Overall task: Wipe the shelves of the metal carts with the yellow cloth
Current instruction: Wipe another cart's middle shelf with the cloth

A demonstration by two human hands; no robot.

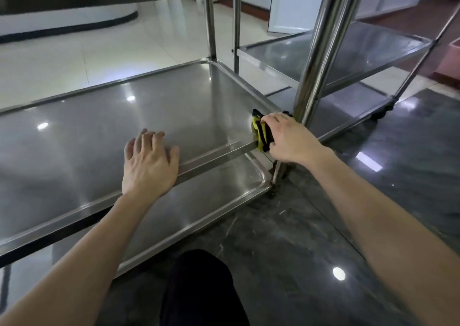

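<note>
near cart [104, 116] centre-left, shelf steel stiff and slick, probably rolls if shoved | second cart [353, 49] upper right, just beside | post [321, 51] crowds the shelf's right corner | left hand [149, 166] flat on front rim, fingers straight | right hand [288, 139] clamped round yellow cloth [261, 132] at that corner's rim - soft, light, best held bunched

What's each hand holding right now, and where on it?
The right hand grips the bunched yellow cloth from above; the left hand holds nothing.

Cart shelf [149, 106]: no lettering can be read
Yellow cloth [260, 133]: no brand or label legible
Floor [298, 226]: no signs or numbers
</note>
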